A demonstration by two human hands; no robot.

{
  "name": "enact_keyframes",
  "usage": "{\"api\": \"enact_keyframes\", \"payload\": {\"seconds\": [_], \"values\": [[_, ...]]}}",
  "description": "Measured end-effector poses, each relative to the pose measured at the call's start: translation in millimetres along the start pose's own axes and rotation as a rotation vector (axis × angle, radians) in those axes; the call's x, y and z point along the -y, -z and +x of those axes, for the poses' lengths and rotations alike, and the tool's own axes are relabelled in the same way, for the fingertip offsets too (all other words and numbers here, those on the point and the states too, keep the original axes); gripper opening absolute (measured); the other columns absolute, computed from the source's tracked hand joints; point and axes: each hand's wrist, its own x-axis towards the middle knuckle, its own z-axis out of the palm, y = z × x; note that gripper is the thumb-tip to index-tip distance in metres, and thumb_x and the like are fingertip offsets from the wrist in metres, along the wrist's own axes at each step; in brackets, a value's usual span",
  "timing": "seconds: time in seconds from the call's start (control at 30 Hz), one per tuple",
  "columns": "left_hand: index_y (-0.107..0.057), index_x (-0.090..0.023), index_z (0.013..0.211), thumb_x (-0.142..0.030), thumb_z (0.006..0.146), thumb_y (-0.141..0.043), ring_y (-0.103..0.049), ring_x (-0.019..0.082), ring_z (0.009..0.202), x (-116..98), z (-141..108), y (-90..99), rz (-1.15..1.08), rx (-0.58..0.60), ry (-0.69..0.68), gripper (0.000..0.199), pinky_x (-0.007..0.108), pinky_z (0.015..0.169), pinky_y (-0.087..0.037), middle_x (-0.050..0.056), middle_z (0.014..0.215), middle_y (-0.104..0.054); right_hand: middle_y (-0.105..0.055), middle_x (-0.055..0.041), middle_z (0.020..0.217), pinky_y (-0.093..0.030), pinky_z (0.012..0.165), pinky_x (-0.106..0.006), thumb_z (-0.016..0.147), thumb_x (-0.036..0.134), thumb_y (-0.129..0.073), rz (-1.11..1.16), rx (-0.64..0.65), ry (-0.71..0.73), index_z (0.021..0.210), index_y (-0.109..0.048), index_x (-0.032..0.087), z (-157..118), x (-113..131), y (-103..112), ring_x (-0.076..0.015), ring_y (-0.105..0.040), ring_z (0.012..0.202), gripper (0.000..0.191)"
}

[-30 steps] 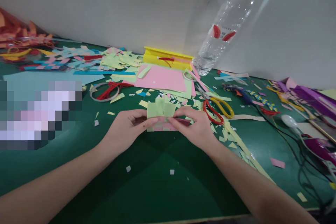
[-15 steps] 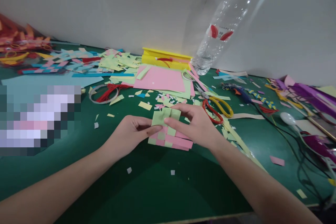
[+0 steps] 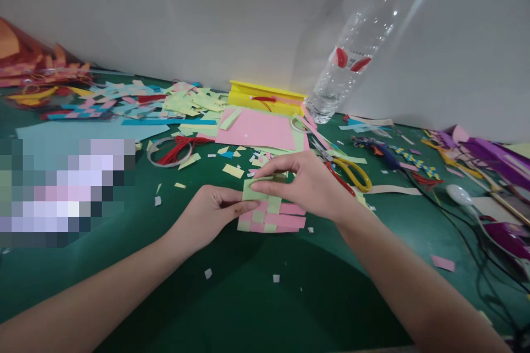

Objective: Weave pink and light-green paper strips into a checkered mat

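A small woven paper piece (image 3: 271,220) of pink and pale green strips is held above the green table. My left hand (image 3: 217,207) pinches its left edge, thumb on the front and fingers behind. At the top, my right hand (image 3: 304,185) has thumb and fingers closed on a pale green paper strip (image 3: 259,190) of the same piece. Loose pink strip ends stick out to the right, under my right hand. Just beyond that hand lie scissors (image 3: 351,171) with red and yellow handles, partly hidden by it.
Pink sheets (image 3: 256,129) and a yellow folded paper (image 3: 267,96) lie at the back beside a clear bottle (image 3: 348,60). Paper scraps (image 3: 194,100), a tape ring with red cord (image 3: 169,151), and a purple glue gun (image 3: 505,237) with a black cable surround the hands.
My right hand has risen slightly and curled over the top of the woven paper, bending the green strip. My left hand keeps its pinch. The whole view has shifted a little.
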Motion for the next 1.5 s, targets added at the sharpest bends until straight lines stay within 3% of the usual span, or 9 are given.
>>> {"api": "enact_keyframes", "payload": {"seconds": [0.1,0.27,0.47,0.87,1.27,1.5], "values": [[-0.061,-0.018,0.055,-0.048,0.076,-0.062,-0.028,0.009,0.047,-0.1,0.7,0.4,0.0,-0.009,0.013,0.037,0.022,0.044,-0.024,-0.006,0.049,-0.034,-0.073,0.0002,0.076,-0.052,0.059,-0.022,0.077,0.022,-0.069,0.002,-0.003,0.009,0.077,-0.073,0.019,1.9,-1.1,-0.6,-0.0123,-0.066,0.067,0.005],[-0.072,-0.02,0.078,-0.048,0.076,-0.063,-0.045,0.012,0.054,-2.9,0.3,0.5,-0.029,-0.002,0.04,0.03,0.021,0.049,-0.035,-0.002,0.063,-0.059,-0.073,0.0008,0.075,-0.053,0.059,-0.021,0.076,0.022,-0.07,-0.022,-0.047,-0.013,0.075,-0.072,0.019,-0.2,-1.3,-3.1,-0.0124,-0.066,0.067,0.003],[-0.068,-0.019,0.066,-0.048,0.078,-0.061,-0.035,0.01,0.048,-2.5,-0.5,0.8,0.006,-0.051,0.039,0.032,0.021,0.045,-0.027,-0.004,0.053,-0.046,-0.073,-0.0003,0.076,-0.054,0.062,-0.024,0.074,0.025,-0.073,-0.02,-0.084,-0.018,0.078,-0.072,0.019,-2.8,-1.4,-4.8,-0.0148,-0.067,0.07,0.007],[-0.067,-0.018,0.062,-0.047,0.076,-0.059,-0.034,0.01,0.049,-0.6,2.4,0.7,0.087,-0.09,0.031,0.033,0.021,0.045,-0.027,-0.004,0.053,-0.045,-0.073,0.0005,0.076,-0.051,0.063,-0.021,0.078,0.025,-0.069,-0.076,-0.093,-0.035,0.077,-0.074,0.018,-4.2,-1.7,-1.7,-0.0126,-0.066,0.071,0.008],[-0.061,-0.017,0.057,-0.047,0.078,-0.058,-0.032,0.01,0.05,0.1,2.4,1.5,0.103,-0.066,0.025,0.036,0.021,0.046,-0.024,-0.005,0.052,-0.04,-0.073,0.0008,0.077,-0.052,0.066,-0.021,0.078,0.024,-0.069,-0.06,-0.092,-0.027,0.077,-0.073,0.018,-4.1,-2.0,-2.4,-0.0115,-0.065,0.07,0.008],[-0.063,-0.017,0.061,-0.047,0.078,-0.058,-0.03,0.01,0.05,-0.1,1.5,0.6,0.059,-0.03,0.037,0.034,0.021,0.047,-0.024,-0.005,0.052,-0.037,-0.073,-0.0015,0.087,-0.055,0.071,-0.024,0.077,0.029,-0.069,0.02,-0.071,-0.036,0.087,-0.072,0.018,-5.9,-3.3,-3.1,-0.0142,-0.067,0.078,0.015]]}}
